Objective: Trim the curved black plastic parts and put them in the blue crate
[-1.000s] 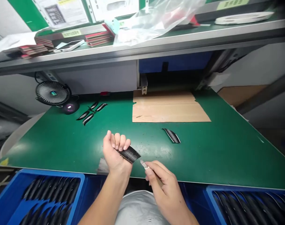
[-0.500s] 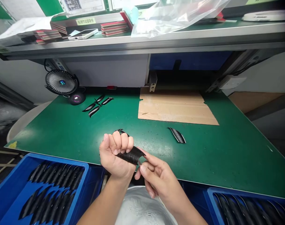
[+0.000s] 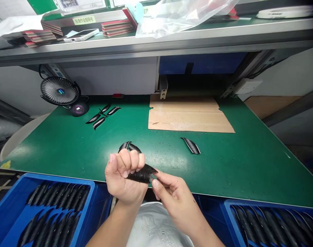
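Observation:
My left hand (image 3: 127,175) is wrapped round a curved black plastic piece (image 3: 141,175), whose open, hollow end sticks out to the right. At that end my right hand (image 3: 171,192) is closed in a pinch, thumb and forefinger against the edge. A small greyish thing shows at its fingertips, too small to make out. Behind my left hand, more black curved pieces (image 3: 124,145) lie on the green table (image 3: 213,171), partly hidden by the fingers. Another single black piece (image 3: 191,145) rests to the right.
Blue bins (image 3: 91,199) with rows of black pieces stand at the lower left and lower right. A cardboard sheet (image 3: 189,115) lies at the back. Several joined black pieces (image 3: 102,116) and a small fan (image 3: 60,92) are at the back left. A shelf (image 3: 120,51) spans above.
The view has shifted slightly. The black piece has tilted a little in my left hand, and my right hand's fingers have drawn closer together at its end.

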### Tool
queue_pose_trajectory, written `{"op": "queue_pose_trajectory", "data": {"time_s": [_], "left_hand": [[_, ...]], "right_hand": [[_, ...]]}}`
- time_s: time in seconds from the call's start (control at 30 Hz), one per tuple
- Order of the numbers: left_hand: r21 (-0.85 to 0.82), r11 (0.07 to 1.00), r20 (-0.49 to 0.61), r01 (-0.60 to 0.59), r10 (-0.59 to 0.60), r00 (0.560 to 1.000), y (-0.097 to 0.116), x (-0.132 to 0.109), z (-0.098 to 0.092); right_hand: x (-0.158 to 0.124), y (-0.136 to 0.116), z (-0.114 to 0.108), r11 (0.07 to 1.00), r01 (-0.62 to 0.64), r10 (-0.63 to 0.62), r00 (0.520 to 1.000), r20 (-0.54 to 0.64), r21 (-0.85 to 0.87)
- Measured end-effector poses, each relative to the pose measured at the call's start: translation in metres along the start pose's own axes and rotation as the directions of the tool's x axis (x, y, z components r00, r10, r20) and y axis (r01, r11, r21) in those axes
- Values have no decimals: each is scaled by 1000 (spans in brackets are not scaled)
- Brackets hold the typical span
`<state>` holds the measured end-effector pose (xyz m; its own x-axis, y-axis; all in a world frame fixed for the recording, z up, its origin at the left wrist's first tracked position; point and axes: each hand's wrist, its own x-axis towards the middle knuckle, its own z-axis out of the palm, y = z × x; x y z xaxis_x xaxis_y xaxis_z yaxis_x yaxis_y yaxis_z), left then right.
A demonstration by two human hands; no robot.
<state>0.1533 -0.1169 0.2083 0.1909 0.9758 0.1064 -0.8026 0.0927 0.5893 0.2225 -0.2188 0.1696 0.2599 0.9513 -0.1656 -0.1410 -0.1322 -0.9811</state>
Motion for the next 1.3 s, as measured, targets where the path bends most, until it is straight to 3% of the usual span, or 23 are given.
{"op": "queue_pose_trajectory", "data": {"time_s": [0.2, 0.47, 0.6, 0.67, 0.73, 0.8, 0.87, 0.9, 0.93, 1.0, 1.07, 1.1, 1.17, 1.23, 1.3], "left_hand": [[6, 1000, -3, 15, -15, 1000, -1, -1, 2], [13, 1000, -30, 19, -18, 999, -2, -1, 5], [3, 999, -40, 32, -32, 999, -5, -2, 3], [-6, 999, -60, 37, -37, 997, -7, 0, 2], [-29, 998, -122, 64, -67, 990, -9, 4, 0], [-71, 990, -210, 123, -136, 968, -11, 9, -1], [-115, 978, -270, 176, -201, 942, -12, 13, -1], [-129, 974, -282, 188, -218, 934, -12, 14, -1], [-138, 971, -278, 194, -226, 934, -14, 14, -1], [-139, 969, -230, 204, -231, 945, -20, 13, -1], [-87, 975, -159, 203, -214, 964, -33, 10, -8], [-6, 981, -130, 196, -195, 972, -42, 7, -15], [288, 935, -92, 205, -187, 978, -62, 0, -37], [641, 712, -88, 285, -301, 949, -78, -10, -65], [836, 458, -67, 302, -460, 885, -87, -22, -91]], "right_hand": [[-2, -7, 2, 997, 72, -72, 997, -26, -26], [-4, -6, 0, 964, 85, -111, 990, -88, -253], [-7, -4, -2, 893, 99, -165, 979, -115, -438], [-9, 1, -4, 800, 116, -219, 970, -107, -588], [-11, 9, -6, 625, 158, -350, 932, -94, -765], [-14, 17, -7, 435, 201, -518, 853, -61, -878], [-16, 21, -6, 395, 255, -635, 770, -62, -883], [-15, 22, -5, 462, 277, -650, 752, -109, -843], [-14, 21, -4, 571, 280, -626, 756, -189, -772], [-8, 17, -3, 802, 204, -455, 817, -353, -562], [2, 19, -9, 915, 40, -213, 892, -398, -401], [7, 24, -16, 914, -54, -120, 911, -395, -401], [18, 41, -38, 829, -235, -11, 900, -435, -508], [26, 64, -67, 688, -404, 16, 839, -544, -603], [31, 85, -94, 593, -507, 21, 787, -617, -626]]}}
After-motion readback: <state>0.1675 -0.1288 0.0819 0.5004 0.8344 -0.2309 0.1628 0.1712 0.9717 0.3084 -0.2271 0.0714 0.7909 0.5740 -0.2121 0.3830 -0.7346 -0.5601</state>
